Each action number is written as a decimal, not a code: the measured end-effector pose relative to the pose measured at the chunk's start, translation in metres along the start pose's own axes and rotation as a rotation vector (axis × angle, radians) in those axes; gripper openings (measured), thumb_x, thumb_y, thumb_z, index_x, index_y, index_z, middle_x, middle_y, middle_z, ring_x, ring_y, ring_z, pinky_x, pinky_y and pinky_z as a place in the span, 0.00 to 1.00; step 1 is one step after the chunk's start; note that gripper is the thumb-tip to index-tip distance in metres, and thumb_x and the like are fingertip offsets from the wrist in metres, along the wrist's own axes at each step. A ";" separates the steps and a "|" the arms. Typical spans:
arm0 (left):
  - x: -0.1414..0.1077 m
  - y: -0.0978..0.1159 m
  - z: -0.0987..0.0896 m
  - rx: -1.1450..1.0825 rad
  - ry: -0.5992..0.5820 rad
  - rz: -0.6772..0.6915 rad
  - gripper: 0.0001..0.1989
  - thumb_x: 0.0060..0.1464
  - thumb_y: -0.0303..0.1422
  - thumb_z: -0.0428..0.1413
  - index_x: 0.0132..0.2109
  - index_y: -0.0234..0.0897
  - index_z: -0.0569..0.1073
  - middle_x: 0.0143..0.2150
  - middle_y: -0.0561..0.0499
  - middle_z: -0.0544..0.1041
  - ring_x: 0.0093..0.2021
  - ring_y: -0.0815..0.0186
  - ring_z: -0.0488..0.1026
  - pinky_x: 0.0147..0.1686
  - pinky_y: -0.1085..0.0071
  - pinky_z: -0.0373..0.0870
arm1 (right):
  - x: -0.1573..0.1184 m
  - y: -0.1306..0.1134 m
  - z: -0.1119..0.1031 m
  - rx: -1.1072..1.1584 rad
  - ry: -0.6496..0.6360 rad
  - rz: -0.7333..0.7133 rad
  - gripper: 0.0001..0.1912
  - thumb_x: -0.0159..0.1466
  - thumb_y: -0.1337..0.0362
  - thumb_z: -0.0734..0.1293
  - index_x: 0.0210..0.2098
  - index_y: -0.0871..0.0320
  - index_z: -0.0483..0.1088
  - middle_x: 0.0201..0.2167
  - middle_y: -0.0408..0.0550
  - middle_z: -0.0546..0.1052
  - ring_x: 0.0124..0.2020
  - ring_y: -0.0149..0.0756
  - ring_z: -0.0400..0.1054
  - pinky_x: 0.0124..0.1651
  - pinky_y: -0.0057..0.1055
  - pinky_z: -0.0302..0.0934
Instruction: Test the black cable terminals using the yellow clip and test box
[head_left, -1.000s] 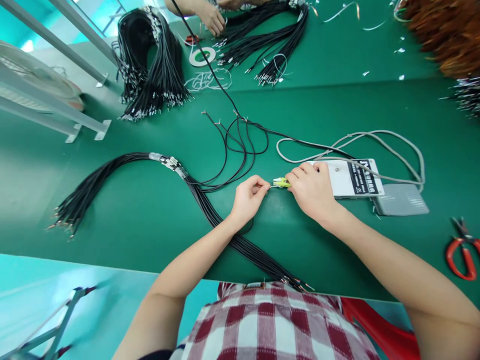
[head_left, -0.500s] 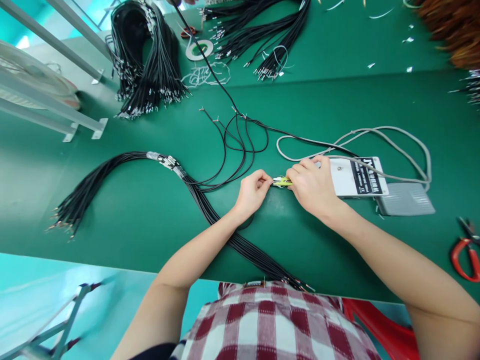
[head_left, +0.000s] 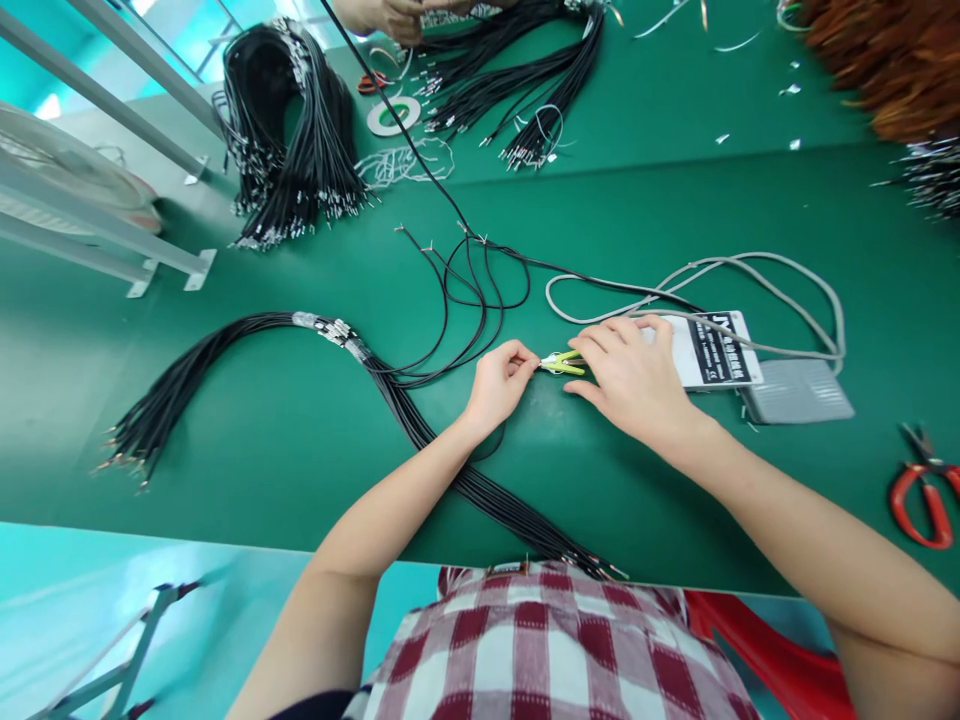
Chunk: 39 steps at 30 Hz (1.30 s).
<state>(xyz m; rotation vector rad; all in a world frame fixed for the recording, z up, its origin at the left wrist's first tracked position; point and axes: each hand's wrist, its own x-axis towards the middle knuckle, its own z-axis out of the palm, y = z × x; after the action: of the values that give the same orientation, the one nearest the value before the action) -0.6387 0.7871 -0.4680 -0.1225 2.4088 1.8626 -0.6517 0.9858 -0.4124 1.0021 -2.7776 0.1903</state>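
Observation:
My left hand (head_left: 501,385) is closed in a pinch, its fingertips at the tip of a small yellow-green clip or tool (head_left: 562,364); what the fingertips hold is too small to name. My right hand (head_left: 634,372) is open at the other end of the yellow-green piece, thumb apart from the fingers, with the handles showing between them. Beneath my left forearm runs a bundle of black cables (head_left: 409,415), bound with clear tape at its upper bend. Thin loose black wires (head_left: 484,300) loop above my left hand.
A white labelled box (head_left: 720,350) and grey pedal (head_left: 799,392) lie right of my hands. Red-handled pliers (head_left: 926,490) are at far right. Across the table are cable bundles (head_left: 300,140), a tape roll (head_left: 394,115) and another person's hands (head_left: 401,18). Metal bars (head_left: 105,210) stand left.
My right hand has opened around the yellow-green piece, whose handles have spread. The other person's hands show more at the top. The view has shifted slightly.

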 end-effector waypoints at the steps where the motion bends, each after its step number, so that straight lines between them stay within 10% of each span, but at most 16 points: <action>1: 0.000 0.000 0.000 0.000 0.000 -0.006 0.07 0.54 0.33 0.57 0.31 0.35 0.70 0.24 0.55 0.69 0.21 0.74 0.61 0.20 0.77 0.55 | -0.009 0.003 -0.003 0.028 0.041 0.021 0.13 0.66 0.59 0.68 0.48 0.57 0.71 0.51 0.54 0.78 0.53 0.52 0.64 0.53 0.50 0.47; 9: 0.000 -0.003 0.000 -0.024 0.010 -0.010 0.06 0.53 0.33 0.58 0.31 0.35 0.71 0.24 0.55 0.70 0.20 0.75 0.60 0.19 0.77 0.53 | -0.096 0.015 -0.002 0.184 0.348 0.298 0.11 0.67 0.68 0.64 0.48 0.52 0.68 0.52 0.49 0.79 0.52 0.47 0.69 0.55 0.46 0.55; 27: -0.006 -0.004 -0.018 -0.069 0.035 -0.057 0.11 0.53 0.38 0.60 0.32 0.35 0.70 0.24 0.54 0.71 0.18 0.75 0.64 0.19 0.75 0.58 | -0.099 0.011 0.029 0.156 0.461 0.290 0.13 0.65 0.70 0.66 0.48 0.52 0.70 0.46 0.49 0.82 0.49 0.47 0.73 0.55 0.48 0.59; 30: 0.011 0.010 -0.059 -0.139 0.180 -0.018 0.13 0.53 0.40 0.62 0.32 0.35 0.70 0.24 0.54 0.72 0.23 0.72 0.69 0.24 0.73 0.65 | -0.104 0.002 0.025 0.324 0.506 0.225 0.16 0.63 0.72 0.66 0.49 0.52 0.68 0.48 0.52 0.81 0.51 0.47 0.73 0.54 0.47 0.64; 36: 0.064 0.050 -0.209 -0.142 0.799 0.017 0.14 0.66 0.39 0.49 0.33 0.38 0.64 0.27 0.55 0.70 0.32 0.70 0.73 0.30 0.73 0.62 | -0.120 -0.007 0.041 0.494 0.428 0.200 0.17 0.64 0.71 0.66 0.51 0.51 0.67 0.50 0.54 0.78 0.49 0.46 0.74 0.51 0.48 0.67; 39: 0.036 0.053 -0.194 -0.060 0.846 0.133 0.11 0.67 0.40 0.48 0.41 0.39 0.68 0.37 0.54 0.74 0.39 0.68 0.74 0.36 0.70 0.64 | -0.120 -0.007 0.048 0.538 0.397 0.223 0.17 0.65 0.71 0.66 0.52 0.51 0.68 0.50 0.54 0.77 0.50 0.46 0.73 0.52 0.48 0.68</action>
<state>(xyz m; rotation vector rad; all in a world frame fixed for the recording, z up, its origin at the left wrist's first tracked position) -0.6856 0.6120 -0.3727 -0.9514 2.8944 2.2641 -0.5625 1.0462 -0.4840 0.6417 -2.4968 1.0848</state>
